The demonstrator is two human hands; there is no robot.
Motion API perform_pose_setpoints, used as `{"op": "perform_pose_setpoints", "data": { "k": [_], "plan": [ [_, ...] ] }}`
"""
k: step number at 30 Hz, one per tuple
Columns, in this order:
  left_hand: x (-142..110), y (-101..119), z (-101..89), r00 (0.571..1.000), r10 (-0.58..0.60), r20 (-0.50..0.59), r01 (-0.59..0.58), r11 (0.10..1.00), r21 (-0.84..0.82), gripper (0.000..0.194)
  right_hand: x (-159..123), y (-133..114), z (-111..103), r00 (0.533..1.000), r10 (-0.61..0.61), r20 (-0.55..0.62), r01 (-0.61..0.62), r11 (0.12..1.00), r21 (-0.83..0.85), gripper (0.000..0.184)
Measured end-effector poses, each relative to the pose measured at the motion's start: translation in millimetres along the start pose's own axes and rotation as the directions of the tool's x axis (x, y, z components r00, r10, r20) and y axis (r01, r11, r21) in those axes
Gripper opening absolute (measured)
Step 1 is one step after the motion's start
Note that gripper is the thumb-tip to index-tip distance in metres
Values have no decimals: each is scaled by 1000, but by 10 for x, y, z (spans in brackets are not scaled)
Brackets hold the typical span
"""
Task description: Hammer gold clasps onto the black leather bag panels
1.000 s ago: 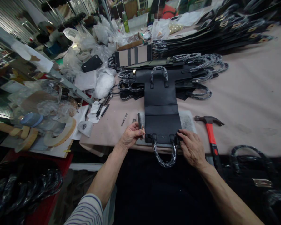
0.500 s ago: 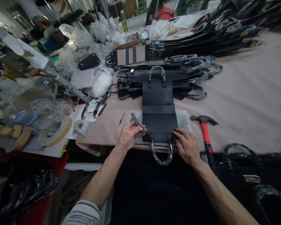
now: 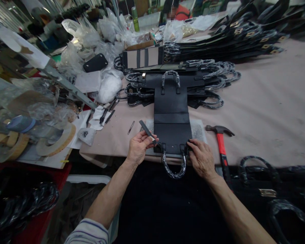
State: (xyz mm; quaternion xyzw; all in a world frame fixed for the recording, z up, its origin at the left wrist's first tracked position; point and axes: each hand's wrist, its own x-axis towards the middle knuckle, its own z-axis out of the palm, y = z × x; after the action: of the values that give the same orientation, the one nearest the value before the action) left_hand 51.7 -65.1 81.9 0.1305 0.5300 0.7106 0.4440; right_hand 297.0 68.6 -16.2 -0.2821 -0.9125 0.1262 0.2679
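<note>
A black leather bag panel point(image 3: 172, 134) lies flat on the table, its near edge towards me. A plastic-wrapped handle point(image 3: 174, 175) is attached along that edge and hangs past the table. At the panel's left corner, my left hand point(image 3: 139, 146) pinches a narrow dark flat strip point(image 3: 145, 128), tilted up to the left, with a small whitish patch near the fingers. My right hand point(image 3: 202, 156) is closed on the panel's right corner, beside the handle's base; the fingertips partly hide that edge. A pale, speckled board point(image 3: 199, 131) shows under the panel.
A claw hammer point(image 3: 220, 144) with a red and black grip lies to the right. Behind are stacked bag pieces point(image 3: 213, 83). A small metal punch-like rod point(image 3: 131, 127), clear plastic bags point(image 3: 109, 89) and tape rolls point(image 3: 57, 144) are leftward. A person point(image 3: 176, 13) is at the back.
The strip in my left hand has tipped from nearly upright to leaning left. My right hand stays at the panel's corner. The whole view has shifted slightly.
</note>
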Motion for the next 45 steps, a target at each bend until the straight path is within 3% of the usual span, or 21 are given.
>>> {"op": "perform_pose_setpoints", "data": {
  "k": [21, 28, 45],
  "plan": [
    [-31, -3, -64, 993, 4, 120, 11, 992, -128, 54, -4, -6, 8, 1000, 9, 2, -9, 1000, 10, 37],
    [-21, -16, -85, 989, 7, 145, 15, 989, -148, 47, -15, 2, 16, 1000, 14, 4, -14, 1000, 7, 36],
    [-38, 49, 2, 998, -6, 60, 6, 1000, -15, 49, -22, 27, 30, 1000, 9, 3, -9, 1000, 9, 40]
  ]
}}
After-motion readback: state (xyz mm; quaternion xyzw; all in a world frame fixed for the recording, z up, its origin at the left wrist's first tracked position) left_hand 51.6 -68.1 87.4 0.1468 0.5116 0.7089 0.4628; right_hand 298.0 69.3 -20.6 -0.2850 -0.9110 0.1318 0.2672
